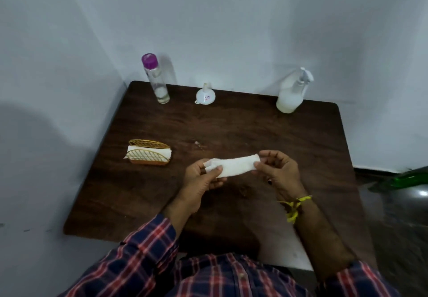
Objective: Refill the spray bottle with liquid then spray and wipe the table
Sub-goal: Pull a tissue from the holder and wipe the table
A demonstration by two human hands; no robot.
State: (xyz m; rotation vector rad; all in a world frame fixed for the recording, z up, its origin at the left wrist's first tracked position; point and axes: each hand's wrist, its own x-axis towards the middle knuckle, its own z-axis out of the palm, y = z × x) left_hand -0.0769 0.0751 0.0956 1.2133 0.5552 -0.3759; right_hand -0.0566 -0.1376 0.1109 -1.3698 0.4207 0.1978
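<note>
Both hands hold a folded white tissue (pixel 234 166) above the middle of the dark wooden table (pixel 231 130). My left hand (pixel 203 181) pinches its left end and my right hand (pixel 278 169) pinches its right end. A white spray bottle (pixel 292 92) holding milky liquid stands at the back right. At the back left stands a tall clear bottle (pixel 155 79) with a purple cap, almost empty. A small white funnel (pixel 205 95) rests upside down between the two bottles.
A gold wire napkin holder (pixel 148 155) with white tissues sits at the table's left side. Pale walls close in behind and to the left. A green object (pixel 407 178) lies on the floor at the right.
</note>
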